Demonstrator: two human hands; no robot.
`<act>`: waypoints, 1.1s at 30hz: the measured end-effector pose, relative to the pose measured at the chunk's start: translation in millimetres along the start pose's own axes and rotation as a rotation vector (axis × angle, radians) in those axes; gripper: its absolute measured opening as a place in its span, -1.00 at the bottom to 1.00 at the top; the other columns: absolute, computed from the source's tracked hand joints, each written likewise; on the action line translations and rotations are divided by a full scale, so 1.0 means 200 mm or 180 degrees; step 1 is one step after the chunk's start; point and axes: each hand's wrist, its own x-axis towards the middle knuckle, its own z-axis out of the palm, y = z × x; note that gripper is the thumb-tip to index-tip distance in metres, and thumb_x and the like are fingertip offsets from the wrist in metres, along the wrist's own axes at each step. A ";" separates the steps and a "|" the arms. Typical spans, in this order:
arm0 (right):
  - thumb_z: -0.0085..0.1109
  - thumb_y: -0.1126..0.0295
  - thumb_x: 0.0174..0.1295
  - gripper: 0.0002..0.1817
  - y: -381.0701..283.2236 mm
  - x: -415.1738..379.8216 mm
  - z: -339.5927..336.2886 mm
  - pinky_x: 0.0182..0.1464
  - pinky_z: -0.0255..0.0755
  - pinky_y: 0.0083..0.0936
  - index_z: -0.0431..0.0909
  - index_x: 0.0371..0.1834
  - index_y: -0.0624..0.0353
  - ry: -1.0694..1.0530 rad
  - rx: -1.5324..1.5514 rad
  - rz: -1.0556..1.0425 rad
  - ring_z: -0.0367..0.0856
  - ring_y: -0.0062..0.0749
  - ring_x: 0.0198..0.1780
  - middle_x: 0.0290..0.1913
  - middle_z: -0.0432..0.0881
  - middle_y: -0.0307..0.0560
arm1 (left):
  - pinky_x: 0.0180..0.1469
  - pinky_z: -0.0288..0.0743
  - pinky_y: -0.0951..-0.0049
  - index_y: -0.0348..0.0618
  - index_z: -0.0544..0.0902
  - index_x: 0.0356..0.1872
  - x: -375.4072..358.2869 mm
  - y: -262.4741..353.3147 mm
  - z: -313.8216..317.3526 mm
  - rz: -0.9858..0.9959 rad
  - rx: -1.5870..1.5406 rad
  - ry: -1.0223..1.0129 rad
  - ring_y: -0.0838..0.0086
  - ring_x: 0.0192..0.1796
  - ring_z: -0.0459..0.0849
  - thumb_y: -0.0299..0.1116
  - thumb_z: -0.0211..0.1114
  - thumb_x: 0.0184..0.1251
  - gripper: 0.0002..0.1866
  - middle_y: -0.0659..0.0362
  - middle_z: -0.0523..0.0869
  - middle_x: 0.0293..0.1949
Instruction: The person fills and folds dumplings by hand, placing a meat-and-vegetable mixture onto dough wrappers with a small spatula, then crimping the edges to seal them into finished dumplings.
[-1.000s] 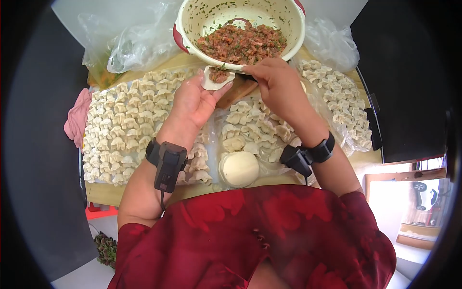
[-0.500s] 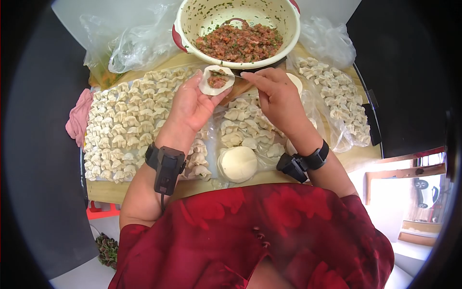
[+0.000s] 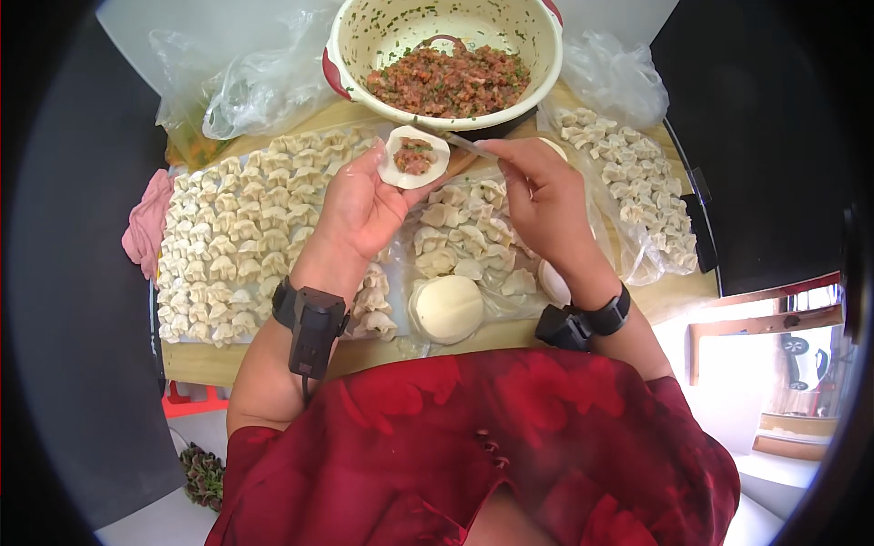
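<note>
Change of state: the utensil (image 3: pixel 462 142) had shifted clear of the filling (image 3: pixel 414 158). Half a second earlier its tip lay at the filling; at this moment it extended past the far edge of the wrapper (image 3: pixel 435 167), beside the bowl (image 3: pixel 505 36). Whether it touched the wrapper's edge could not be determined. The right hand (image 3: pixel 549 187) had moved slightly outward, away from the left hand (image 3: pixel 364 205). The change suggested that this portion of filling had been deposited and that the wrapper remained to be closed.

Hand state: the left hand was partly open, supporting the wrapper between thumb and fingers. The right hand was narrow, pinching the utensil's handle between thumb and forefinger.

Wrapper condition: located at the left hand's fingertips, it was round, pale and unfolded, its face turned upward. The filling, pinkish-brown with green flecks, formed an uneven mound near the centre, leaving a bare margin around it.

Surroundings: the bowl, containing mince (image 3: pixel 451 80), stood beyond both hands. Dumplings (image 3: pixel 241 232) lay in rows outward of the left hand. Round dough (image 3: pixel 447 308) sat nearer the body, between the forearms.
</note>
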 end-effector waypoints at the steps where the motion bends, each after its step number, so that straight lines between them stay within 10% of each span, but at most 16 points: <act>1: 0.13 0.66 0.07 -0.66 -0.03 0.01 -0.01 -0.16 0.49 -0.38 0.63 -0.07 0.14 0.0014 0.0409 0.0368 0.59 -0.19 -0.22 -0.21 0.62 -0.04 | 0.39 0.36 0.01 -0.42 0.23 0.28 -0.01 0.00 0.00 0.0007 0.0023 -0.0039 0.06 0.32 0.44 -0.28 -0.28 0.60 -0.57 -0.16 0.41 0.27; 18: 0.19 0.66 -0.07 -0.71 -0.13 -0.04 0.02 -0.33 0.46 -0.53 0.60 -0.24 0.10 -0.0201 0.0902 0.0452 0.56 -0.39 -0.31 -0.33 0.50 -0.17 | 0.39 0.30 0.02 -0.37 0.26 0.30 -0.10 -0.09 -0.04 -0.0324 -0.0843 -0.1215 0.11 0.28 0.46 -0.12 -0.21 0.59 -0.49 -0.13 0.47 0.24; 33: 0.27 0.43 0.17 -0.89 -0.04 -0.04 -0.21 -0.37 0.38 -0.42 0.66 -0.23 0.12 -0.0632 0.0214 0.0383 0.52 -0.29 -0.42 -0.44 0.55 -0.11 | 0.41 0.31 0.05 -0.36 0.24 0.32 -0.16 -0.07 0.05 -0.0048 -0.0088 -0.0631 0.10 0.35 0.41 -0.22 -0.24 0.59 -0.53 -0.14 0.41 0.30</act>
